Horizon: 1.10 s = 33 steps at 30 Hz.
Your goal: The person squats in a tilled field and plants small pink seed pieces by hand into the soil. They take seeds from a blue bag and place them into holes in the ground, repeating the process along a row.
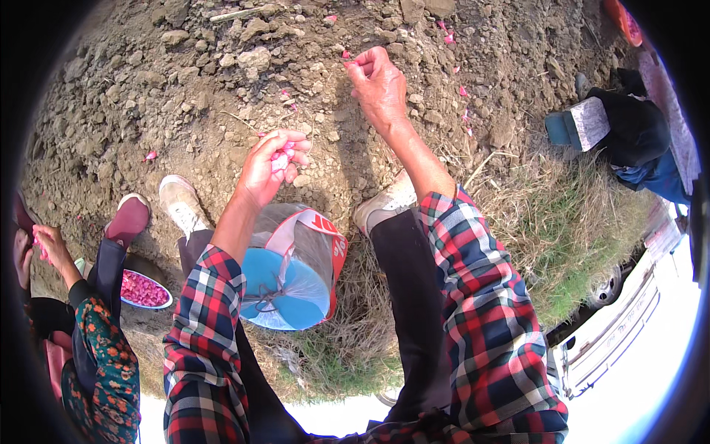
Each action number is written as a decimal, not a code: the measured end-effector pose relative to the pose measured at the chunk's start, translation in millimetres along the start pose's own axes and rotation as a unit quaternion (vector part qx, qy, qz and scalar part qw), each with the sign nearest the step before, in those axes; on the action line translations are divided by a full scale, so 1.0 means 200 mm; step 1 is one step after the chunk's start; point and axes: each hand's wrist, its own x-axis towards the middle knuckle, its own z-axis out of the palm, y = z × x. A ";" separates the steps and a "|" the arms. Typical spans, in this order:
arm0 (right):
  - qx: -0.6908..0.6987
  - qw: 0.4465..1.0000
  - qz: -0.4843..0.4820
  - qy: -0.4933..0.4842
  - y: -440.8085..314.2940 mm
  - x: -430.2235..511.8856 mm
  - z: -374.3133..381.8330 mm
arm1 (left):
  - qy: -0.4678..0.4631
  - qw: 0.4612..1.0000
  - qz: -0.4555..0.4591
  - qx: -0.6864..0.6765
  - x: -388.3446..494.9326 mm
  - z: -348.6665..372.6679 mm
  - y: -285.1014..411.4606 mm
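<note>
My left hand (272, 164) is half curled, palm up, around several pink-coated garlic cloves (282, 159). Farther out and to the right, my right hand (379, 83) pinches a small pink clove (350, 64) between thumb and fingertips, just above the soil. Another pink clove (345, 54) shows right beside those fingertips. More pink cloves (463, 91) lie spaced in a rough line on the cloddy soil (310, 72) to the right, and a few lie to the left, one of them (150, 156) near the co-worker's shoe.
A plastic-wrapped round bundle with a blue end (285, 288) stands between my legs. At left, a co-worker in a floral sleeve (108, 361) handles pink pieces by a bowl of pink cloves (145, 289). Another person's leg (632, 125) is at right. Dry grass (554, 222) and a white vehicle (610, 333) lie behind.
</note>
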 end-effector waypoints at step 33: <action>-0.205 0.929 -0.288 0.112 -0.67 0.86 0.29 | 0.028 0.996 0.052 -0.068 -0.12 -0.21 0.11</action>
